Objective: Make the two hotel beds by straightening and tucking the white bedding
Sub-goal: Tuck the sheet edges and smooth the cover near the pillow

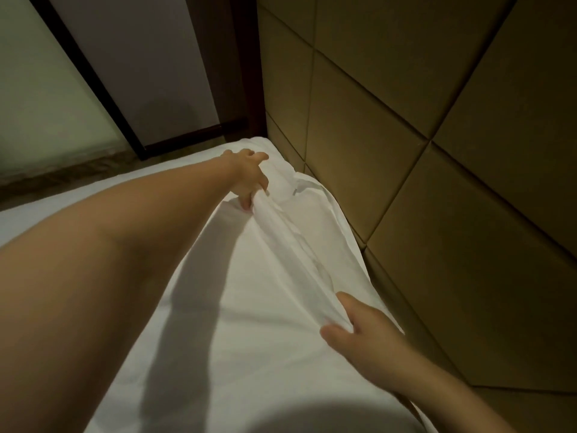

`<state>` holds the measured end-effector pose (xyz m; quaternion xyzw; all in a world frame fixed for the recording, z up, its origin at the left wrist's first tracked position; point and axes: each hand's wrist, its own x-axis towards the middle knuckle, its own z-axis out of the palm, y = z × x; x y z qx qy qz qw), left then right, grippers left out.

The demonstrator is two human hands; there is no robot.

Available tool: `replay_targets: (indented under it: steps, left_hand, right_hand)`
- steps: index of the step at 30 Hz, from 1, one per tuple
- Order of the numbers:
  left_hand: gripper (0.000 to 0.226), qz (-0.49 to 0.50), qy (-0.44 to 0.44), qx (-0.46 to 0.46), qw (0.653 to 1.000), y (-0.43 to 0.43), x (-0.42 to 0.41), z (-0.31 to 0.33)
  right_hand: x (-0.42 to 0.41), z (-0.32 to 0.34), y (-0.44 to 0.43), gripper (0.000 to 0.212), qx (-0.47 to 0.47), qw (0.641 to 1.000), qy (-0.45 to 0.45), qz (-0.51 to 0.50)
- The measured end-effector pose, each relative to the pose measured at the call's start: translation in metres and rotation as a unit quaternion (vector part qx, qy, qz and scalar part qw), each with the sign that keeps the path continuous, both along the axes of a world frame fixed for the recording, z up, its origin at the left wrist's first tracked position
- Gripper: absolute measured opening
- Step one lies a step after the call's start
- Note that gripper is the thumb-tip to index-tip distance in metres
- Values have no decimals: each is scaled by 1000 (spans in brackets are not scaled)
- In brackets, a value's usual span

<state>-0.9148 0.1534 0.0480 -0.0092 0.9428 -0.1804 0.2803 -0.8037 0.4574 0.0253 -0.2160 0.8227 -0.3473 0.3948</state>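
Note:
A white sheet (249, 276) covers the bed, which runs from the bottom of the view to its far corner by the headboard. Along the bed's right side the sheet's edge is gathered into a raised fold (290, 239). My left hand (248, 179), arm stretched far out, grips the fold's far end near the corner. My right hand (356, 329) pinches the same fold nearer to me, thumb on top. The fold is stretched between the two hands. Only one bed is in view.
A tan padded headboard wall (421, 151) rises close along the bed's right edge. A dark wooden post (243, 73) stands at the far corner. Beyond the bed's far left edge are a frosted glass panel (46, 104) and a strip of floor.

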Motion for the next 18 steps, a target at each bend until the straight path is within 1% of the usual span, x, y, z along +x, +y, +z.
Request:
replay_targets:
  steps: [2, 4, 6, 7, 9, 10, 11, 13, 16, 17, 18]
  left_hand:
    - [60, 27, -35, 23, 999, -7, -3, 5]
    - [49, 49, -56, 49, 996, -8, -1, 7]
    - [40, 58, -42, 81, 994, -12, 2, 5]
    - [38, 70, -34, 104, 991, -16, 3, 3]
    - [32, 112, -30, 157, 981, -22, 7, 2]
    - [29, 140, -30, 181, 973, -24, 7, 3]
    - [28, 171, -30, 205, 963, -25, 9, 5]
    - [29, 240, -33, 262, 934, -22, 11, 14]
    - [27, 346, -24, 350, 870, -12, 15, 26]
    - [29, 366, -20, 360, 858, -7, 16, 29]
    - [33, 372, -14, 359, 856, -4, 15, 30]
  right_hand:
    - [-1, 0, 0, 10, 14, 1000, -10, 5]
    - [-6, -1, -4, 9, 29, 999, -19, 12]
    - [-14, -3, -10, 22, 48, 998, -10, 41]
    - [-18, -4, -14, 32, 60, 996, -12, 58]
    - [-26, -6, -20, 54, 73, 994, -28, 76]
    - [-27, -6, -23, 61, 71, 994, -39, 76]
    - [-28, -4, -27, 64, 67, 994, -44, 72]
    - [-25, -3, -32, 62, 77, 994, -25, 70]
    - [-17, -3, -37, 51, 126, 988, 34, 82]
    - [-15, -2, -38, 48, 130, 987, 38, 83]
    - [-12, -2, -38, 46, 131, 987, 40, 85]
